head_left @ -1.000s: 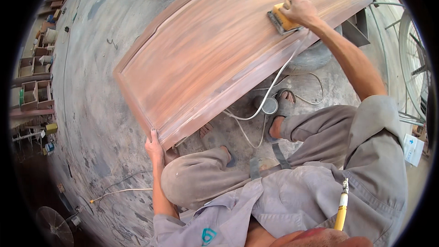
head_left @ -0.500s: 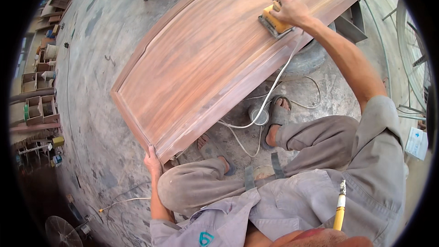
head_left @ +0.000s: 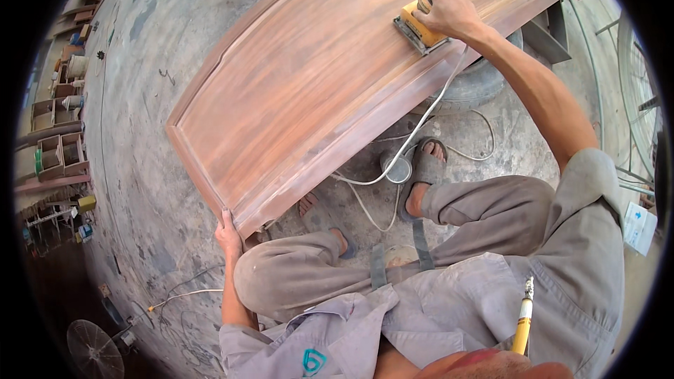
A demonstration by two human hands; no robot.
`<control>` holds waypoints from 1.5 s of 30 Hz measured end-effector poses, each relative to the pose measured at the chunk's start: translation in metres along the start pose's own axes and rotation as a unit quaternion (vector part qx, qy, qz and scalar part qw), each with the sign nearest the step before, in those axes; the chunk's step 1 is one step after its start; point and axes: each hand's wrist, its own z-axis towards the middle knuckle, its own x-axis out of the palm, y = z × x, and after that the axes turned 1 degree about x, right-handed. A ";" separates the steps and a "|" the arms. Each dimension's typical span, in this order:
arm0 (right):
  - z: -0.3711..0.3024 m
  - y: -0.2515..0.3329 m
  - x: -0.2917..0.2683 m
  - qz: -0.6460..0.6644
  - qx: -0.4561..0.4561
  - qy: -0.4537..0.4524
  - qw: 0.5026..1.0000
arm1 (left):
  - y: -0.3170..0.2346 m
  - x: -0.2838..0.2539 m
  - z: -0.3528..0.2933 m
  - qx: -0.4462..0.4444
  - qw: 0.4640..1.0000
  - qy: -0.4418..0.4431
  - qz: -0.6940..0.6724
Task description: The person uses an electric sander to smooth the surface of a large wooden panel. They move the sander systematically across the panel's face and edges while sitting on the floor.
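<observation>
A large reddish-brown wooden panel (head_left: 295, 98) with a raised, moulded border lies slanting in front of me, its far part resting over a tyre (head_left: 474, 91). On its face sits a yellow electric sander (head_left: 419, 28) with a dark base plate. My right hand (head_left: 449, 12) is closed over the sander's top, near the panel's right-hand border. From the tool a white cord (head_left: 428, 121) drops over the panel's edge. At the near left corner, my left hand (head_left: 228, 235) grips the border, thumb on top. Its other fingers are mostly hidden under the wood.
A small round can (head_left: 397, 168) stands on the concrete floor near my sandalled foot, among loops of cord. A fan (head_left: 95, 351) is at lower left. Shelves with wooden boxes (head_left: 62, 153) line the far left. A white box (head_left: 639, 228) lies at right.
The panel's near left end sits slightly higher and further left in the picture. Sander and right hand have shifted only a little. Both hands keep their hold.
</observation>
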 end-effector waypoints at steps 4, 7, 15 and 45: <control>0.019 -0.055 -0.007 -0.044 0.027 0.003 0.999 | -0.016 0.004 -0.007 -0.004 0.999 0.002 0.052; 0.027 -0.077 -0.008 -0.078 0.044 0.004 0.996 | -0.029 0.009 -0.010 0.006 0.998 0.007 0.067; -0.018 0.079 0.017 -0.003 0.006 0.032 0.999 | -0.028 0.001 -0.013 0.004 0.996 0.001 0.086; -0.035 0.172 0.049 0.027 -0.075 0.065 0.995 | -0.023 -0.006 -0.010 -0.015 0.995 0.024 0.092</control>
